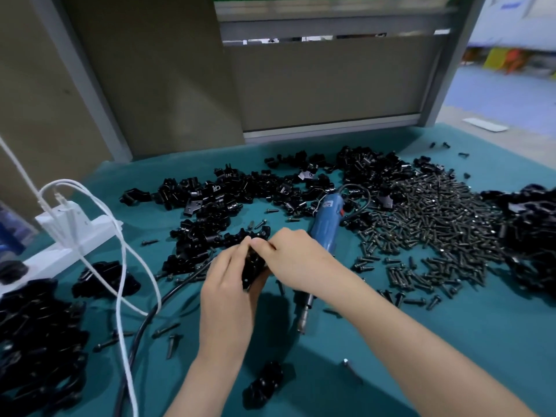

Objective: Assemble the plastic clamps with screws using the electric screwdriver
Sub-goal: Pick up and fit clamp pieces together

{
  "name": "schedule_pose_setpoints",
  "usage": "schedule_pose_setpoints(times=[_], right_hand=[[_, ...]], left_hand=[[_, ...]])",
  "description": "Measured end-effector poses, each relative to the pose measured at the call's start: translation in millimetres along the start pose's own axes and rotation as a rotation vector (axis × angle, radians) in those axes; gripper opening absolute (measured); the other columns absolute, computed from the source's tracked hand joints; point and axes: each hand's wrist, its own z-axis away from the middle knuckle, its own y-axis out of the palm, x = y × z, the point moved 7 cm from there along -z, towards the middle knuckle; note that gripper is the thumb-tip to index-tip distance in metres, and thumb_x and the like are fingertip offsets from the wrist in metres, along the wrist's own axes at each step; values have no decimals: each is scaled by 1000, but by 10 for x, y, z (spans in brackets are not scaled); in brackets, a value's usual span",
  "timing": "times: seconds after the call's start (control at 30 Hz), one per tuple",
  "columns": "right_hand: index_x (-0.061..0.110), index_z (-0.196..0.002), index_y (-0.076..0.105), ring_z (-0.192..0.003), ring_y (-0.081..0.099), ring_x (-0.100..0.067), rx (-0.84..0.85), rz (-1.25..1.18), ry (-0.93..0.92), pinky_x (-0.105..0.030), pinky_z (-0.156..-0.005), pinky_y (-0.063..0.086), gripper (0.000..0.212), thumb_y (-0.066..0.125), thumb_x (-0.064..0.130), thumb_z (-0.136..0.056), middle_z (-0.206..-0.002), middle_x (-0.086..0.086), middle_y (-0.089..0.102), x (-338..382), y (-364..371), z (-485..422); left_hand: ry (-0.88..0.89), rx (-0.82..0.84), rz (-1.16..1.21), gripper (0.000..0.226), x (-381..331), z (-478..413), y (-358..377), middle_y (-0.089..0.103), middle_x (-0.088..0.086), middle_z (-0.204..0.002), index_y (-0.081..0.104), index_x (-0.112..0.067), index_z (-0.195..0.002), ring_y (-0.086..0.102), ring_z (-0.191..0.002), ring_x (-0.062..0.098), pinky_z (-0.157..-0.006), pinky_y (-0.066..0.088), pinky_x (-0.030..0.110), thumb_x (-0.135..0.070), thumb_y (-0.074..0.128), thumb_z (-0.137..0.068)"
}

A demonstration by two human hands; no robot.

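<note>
My left hand (224, 291) grips a black plastic clamp (253, 267) just above the teal table. My right hand (296, 255) meets it from the right, fingertips pinched at the clamp's top edge; what they pinch is too small to tell. The blue electric screwdriver (326, 219) lies on the table under my right wrist, its bit end (304, 319) pointing toward me. A big heap of dark screws (433, 224) spreads to the right. Loose black clamp parts (228, 194) lie piled behind my hands.
A white power strip (64, 236) with white cables (123, 284) sits at the left, and a black cord (144, 323) runs toward me. More black clamps lie heaped at the near left (39, 341) and far right (529, 236). One clamp (264, 385) lies near me.
</note>
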Motion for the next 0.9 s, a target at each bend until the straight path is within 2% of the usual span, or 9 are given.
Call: schedule_pose_setpoints(times=[0.13,0.3,0.47,0.57,0.67,0.73,0.8,0.83,0.9], right_hand=[[11,-62,37,-53,39,-21,22,-61,45,-31,-58,37,49,34,40,-102,-63,-4,44,-28,29,-9],[13,-61,34,-48,33,-16,53,-123,34,-29,-48,28,47,36,33,-104,-57,-2,36,-7,46,3],[12,-59,33,-48,31,-16,60,-125,7,-29,-48,27,49,37,29,-104,-54,-1,34,-60,87,-13],[12,-59,32,-49,30,-17,70,-128,15,-30,-49,27,49,37,29,-104,-54,-1,33,-116,104,-15],[13,-58,30,-47,29,-18,82,-145,12,-29,-52,27,49,39,31,-103,-52,-1,31,-152,102,-16],[15,-59,30,-44,27,-16,108,-235,-7,-28,-52,27,49,43,33,-102,-52,0,29,-176,94,-9],[16,-60,33,-43,25,-15,154,-345,-20,-27,-48,26,47,45,35,-101,-54,-1,28,-204,81,31],[16,-60,33,-43,25,-14,181,-408,-24,-26,-46,25,47,45,34,-101,-54,-1,27,-222,71,64],[16,-58,32,-43,24,-12,219,-552,-49,-21,-44,25,48,45,29,-102,-52,2,24,-263,32,136]], left_hand=[[21,-41,-44,62,-43,15,-29,62,16,-116,58,2,-130,62,-105,32,-93,51,41,7,78,-71],[27,-37,-81,66,-19,24,-20,62,18,-116,57,1,-130,62,-102,35,-88,52,42,11,79,-69],[16,-2,-56,63,15,35,35,63,14,-113,59,1,-129,63,-100,33,-84,54,49,13,78,-70],[1,33,-22,59,29,36,82,64,11,-112,60,0,-128,63,-97,31,-83,54,49,9,78,-73],[-19,44,43,52,22,20,87,66,8,-108,63,-2,-126,65,-93,26,-80,54,40,-2,79,-76],[-44,31,100,49,9,4,67,68,0,-106,65,-6,-124,66,-92,19,-80,50,27,-10,80,-77],[-107,26,187,48,13,-1,43,67,-17,-103,66,-18,-122,64,-92,4,-80,43,11,-15,81,-76],[-138,36,245,44,14,3,41,66,-25,-96,67,-27,-117,63,-87,-4,-77,41,5,-17,81,-76],[-168,80,336,29,-2,13,68,67,-27,-79,66,-38,-96,61,-74,-6,-66,38,3,-22,79,-76]])
